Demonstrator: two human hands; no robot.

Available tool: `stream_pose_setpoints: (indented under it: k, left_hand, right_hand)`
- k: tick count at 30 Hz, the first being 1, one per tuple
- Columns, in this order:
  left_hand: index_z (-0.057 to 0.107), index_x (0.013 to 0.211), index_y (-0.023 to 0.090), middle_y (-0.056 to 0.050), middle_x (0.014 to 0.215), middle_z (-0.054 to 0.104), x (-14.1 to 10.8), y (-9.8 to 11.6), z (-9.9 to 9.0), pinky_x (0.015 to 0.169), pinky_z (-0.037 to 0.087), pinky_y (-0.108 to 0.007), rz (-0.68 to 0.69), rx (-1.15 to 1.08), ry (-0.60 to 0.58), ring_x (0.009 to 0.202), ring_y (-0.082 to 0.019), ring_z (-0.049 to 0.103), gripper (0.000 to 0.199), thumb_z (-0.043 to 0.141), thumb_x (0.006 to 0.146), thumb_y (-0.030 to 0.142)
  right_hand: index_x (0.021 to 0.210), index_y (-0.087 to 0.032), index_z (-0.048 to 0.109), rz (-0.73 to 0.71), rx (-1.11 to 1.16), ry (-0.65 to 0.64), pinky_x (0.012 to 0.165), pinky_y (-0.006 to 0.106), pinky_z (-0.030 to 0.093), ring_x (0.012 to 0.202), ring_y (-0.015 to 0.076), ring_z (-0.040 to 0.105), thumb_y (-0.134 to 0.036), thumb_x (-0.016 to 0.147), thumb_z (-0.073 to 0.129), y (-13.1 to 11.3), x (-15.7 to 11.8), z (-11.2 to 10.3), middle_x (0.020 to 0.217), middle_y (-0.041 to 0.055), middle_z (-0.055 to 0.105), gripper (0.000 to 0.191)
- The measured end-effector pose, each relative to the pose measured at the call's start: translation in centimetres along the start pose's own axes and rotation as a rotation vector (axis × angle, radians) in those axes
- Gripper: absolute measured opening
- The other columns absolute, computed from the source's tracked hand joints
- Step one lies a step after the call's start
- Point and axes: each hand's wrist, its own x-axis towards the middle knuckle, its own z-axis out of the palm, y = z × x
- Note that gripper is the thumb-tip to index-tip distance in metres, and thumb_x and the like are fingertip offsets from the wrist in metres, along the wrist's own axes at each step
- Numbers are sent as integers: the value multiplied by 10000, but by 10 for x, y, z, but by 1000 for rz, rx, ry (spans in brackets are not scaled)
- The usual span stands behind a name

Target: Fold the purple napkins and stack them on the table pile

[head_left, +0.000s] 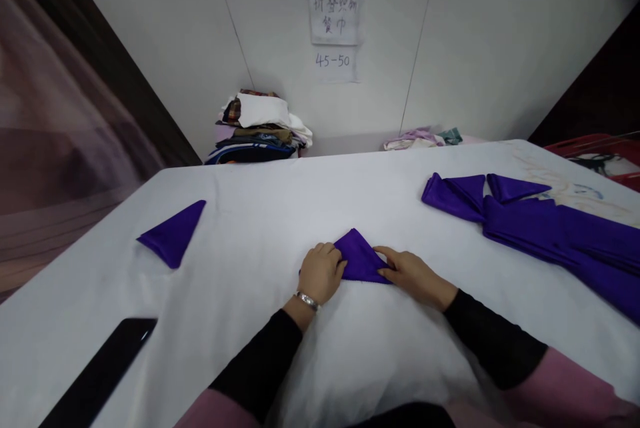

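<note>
A purple cloth napkin point(359, 256), folded into a triangle, lies on the white tablecloth in front of me with its point facing away. My left hand point(321, 271), with a bracelet at the wrist, is closed over the napkin's left corner and hides it. At the right corner, my right hand point(406, 271) pinches the cloth between thumb and fingers. Another folded purple napkin point(176, 233) rests by itself to the left, out of reach of both hands' grip.
More purple napkins point(520, 218) lie folded and layered along the right side. A black flat object point(103, 371) sits at the lower left. Beyond the table's far edge are a stack of clothes point(263, 128), a smaller cloth pile point(417, 139) and a wall with paper signs point(336, 28).
</note>
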Motion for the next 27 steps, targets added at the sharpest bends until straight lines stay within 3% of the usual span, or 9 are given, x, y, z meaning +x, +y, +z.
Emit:
stream_pose_setpoints:
  k: [3, 6, 9, 13, 17, 19, 21, 27]
  left_hand:
    - [520, 1159, 206, -81, 1293, 503, 5, 3, 13, 955, 364, -422, 78, 32, 40, 1190, -233, 427, 333, 436, 841, 151]
    - [366, 1337, 207, -73, 1448, 348, 3, 1, 26, 1050, 270, -467, 108, 60, -22, 1325, -237, 284, 443, 356, 895, 232]
    - [320, 1374, 190, -84, 1465, 315, 1, -1, 32, 1071, 225, -507, 92, 80, -61, 1349, -261, 240, 529, 335, 903, 430]
    - [316, 1381, 204, -90, 1462, 319, 1, 0, 32, 1079, 195, -525, 89, 93, -57, 1351, -267, 237, 561, 328, 894, 482]
    - [331, 1373, 201, -101, 1457, 327, 1, 1, 30, 1073, 199, -534, 99, 107, -53, 1349, -272, 240, 539, 356, 894, 445]
    - [335, 1370, 206, -101, 1446, 349, 1, 1, 29, 1067, 205, -541, 107, 108, -58, 1349, -273, 239, 520, 371, 894, 412]
    - [330, 1371, 213, -94, 1440, 361, 1, 1, 29, 1064, 207, -543, 114, 108, -68, 1351, -272, 235, 516, 382, 892, 396]
    - [354, 1360, 194, -84, 1457, 326, 3, 1, 29, 1071, 214, -524, 92, 145, -80, 1343, -259, 265, 527, 370, 887, 425]
  right_hand:
    - [1295, -269, 433, 8, -37, -12, 650, 267, 393, 773, 191, 597, -308, 828, 495, -2, 0, 0, 925, 27, 664, 473]
    - [1314, -260, 408, -1, -82, -31, 667, 276, 411, 795, 202, 610, -306, 839, 493, -1, 0, 1, 958, 42, 669, 485]
    - [1336, -227, 384, -10, -170, -32, 705, 321, 437, 842, 236, 617, -323, 858, 477, 2, 0, 1, 1008, 78, 665, 496]
    - [1323, -166, 416, -68, -287, 84, 800, 397, 453, 977, 281, 583, -349, 859, 495, 0, -2, 0, 1089, 140, 624, 505]
    - [1386, -168, 328, -325, -229, 261, 1009, 469, 330, 1286, 291, 335, -407, 870, 486, -19, 3, 5, 1399, 158, 375, 590]
    - [1431, -167, 223, -451, -201, 226, 1065, 484, 246, 1353, 282, 198, -472, 873, 460, -30, 8, 13, 1471, 137, 252, 678]
    - [1447, -154, 155, -478, -203, 146, 1092, 483, 181, 1372, 273, 126, -534, 865, 436, -34, 15, 23, 1493, 127, 185, 750]
    - [1434, -86, 193, -280, -249, 0, 1101, 489, 92, 1373, 292, 98, -638, 839, 373, -11, 21, 36, 1484, 174, 167, 832]
